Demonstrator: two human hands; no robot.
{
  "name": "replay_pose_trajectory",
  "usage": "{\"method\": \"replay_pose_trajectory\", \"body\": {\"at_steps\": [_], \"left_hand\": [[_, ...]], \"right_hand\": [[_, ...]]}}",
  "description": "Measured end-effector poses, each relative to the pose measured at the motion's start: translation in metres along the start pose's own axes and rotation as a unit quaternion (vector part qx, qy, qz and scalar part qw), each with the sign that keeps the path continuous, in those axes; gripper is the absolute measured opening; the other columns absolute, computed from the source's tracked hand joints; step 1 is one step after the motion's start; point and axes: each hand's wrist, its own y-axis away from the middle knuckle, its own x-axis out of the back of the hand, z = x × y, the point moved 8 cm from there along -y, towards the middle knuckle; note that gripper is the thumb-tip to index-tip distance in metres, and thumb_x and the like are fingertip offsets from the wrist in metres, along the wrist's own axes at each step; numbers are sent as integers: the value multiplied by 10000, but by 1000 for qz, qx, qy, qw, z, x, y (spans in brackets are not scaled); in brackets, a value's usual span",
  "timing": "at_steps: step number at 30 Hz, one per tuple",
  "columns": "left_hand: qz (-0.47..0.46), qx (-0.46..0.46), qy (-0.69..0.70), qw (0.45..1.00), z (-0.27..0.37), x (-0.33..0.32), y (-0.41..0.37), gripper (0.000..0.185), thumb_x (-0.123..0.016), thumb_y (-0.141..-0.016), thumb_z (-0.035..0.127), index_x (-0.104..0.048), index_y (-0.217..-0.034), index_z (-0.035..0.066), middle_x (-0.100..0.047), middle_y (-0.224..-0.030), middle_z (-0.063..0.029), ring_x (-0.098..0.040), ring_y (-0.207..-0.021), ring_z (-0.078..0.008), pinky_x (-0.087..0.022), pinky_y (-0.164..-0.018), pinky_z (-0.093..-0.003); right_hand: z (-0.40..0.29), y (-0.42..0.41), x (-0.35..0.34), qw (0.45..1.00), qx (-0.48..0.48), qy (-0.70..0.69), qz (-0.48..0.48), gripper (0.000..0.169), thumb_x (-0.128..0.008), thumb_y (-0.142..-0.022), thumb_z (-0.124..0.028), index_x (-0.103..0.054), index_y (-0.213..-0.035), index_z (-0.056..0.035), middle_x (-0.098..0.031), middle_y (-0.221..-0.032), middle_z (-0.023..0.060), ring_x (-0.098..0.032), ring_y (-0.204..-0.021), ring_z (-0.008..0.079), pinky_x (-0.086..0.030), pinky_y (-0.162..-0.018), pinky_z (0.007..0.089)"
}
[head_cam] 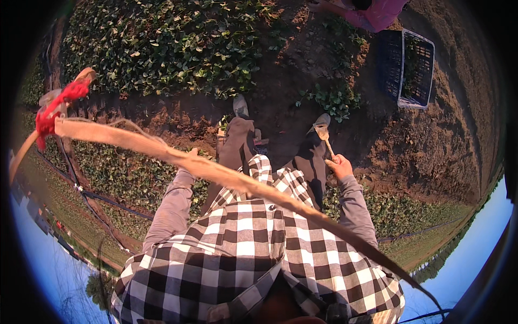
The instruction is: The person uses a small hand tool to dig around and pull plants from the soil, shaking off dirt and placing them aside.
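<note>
My right hand (342,166) is closed around the thin handle of a small hand trowel (322,132), beside my right leg. Its soiled blade points away from me, close to my right shoe (323,119). My left hand (194,152) is by my left knee, mostly hidden behind a tan strap (162,152) that hangs across the view; what its fingers do is hidden. Past my right shoe, a loose bunch of leafy green plants (334,101) lies on the soil. A dense bed of low leafy plants (170,48) grows ahead of my left shoe (240,106).
A dark plastic crate (431,69) with a pale rim holds some greenery at the upper right. Next to it, a person in a pink top (378,14) bends over the soil. Dark hoses (117,208) run through the plants at the left.
</note>
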Motion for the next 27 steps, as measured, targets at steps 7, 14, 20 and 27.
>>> {"method": "replay_pose_trajectory", "body": {"at_steps": [7, 14, 20, 27], "left_hand": [[-148, 109, -157, 970, 2, -173, 60, 423, -583, -829, 325, -488, -1163, 83, -557, -1165, -135, -542, -1068, -303, -447, -876, -421], [-145, 60, -251, 955, 33, -249, -60, 330, -587, -804, 206, -510, -1111, 115, -556, -1128, -92, -523, -1067, -277, -424, -860, -412], [-126, -19, -289, 949, 32, -297, -210, 338, -441, -858, 178, -480, -1191, 132, -507, -1198, -84, -498, -1064, -261, -409, -829, -402], [-57, -110, -394, 911, -2, -350, -334, 436, -422, -867, 177, -404, -1297, 106, -436, -1306, -86, -388, -1207, -265, -360, -932, -415]], "right_hand": [[-16, -40, 27, 992, -13, 103, -72, 377, -706, -744, -145, -342, -648, -130, -389, -588, -51, -404, -525, 57, -416, -474, 240], [59, -126, 33, 995, 13, 27, -91, 269, -718, -746, -154, -459, -720, -87, -356, -621, -66, -345, -536, 39, -337, -476, 208], [124, -219, 5, 985, 92, 128, -72, 212, -706, -726, -114, -508, -722, -38, -433, -607, -30, -375, -575, 72, -366, -536, 237], [104, -255, -46, 989, -71, 109, -72, 246, -707, -713, -39, -466, -663, -55, -415, -609, -42, -353, -587, 49, -350, -532, 204]]}}
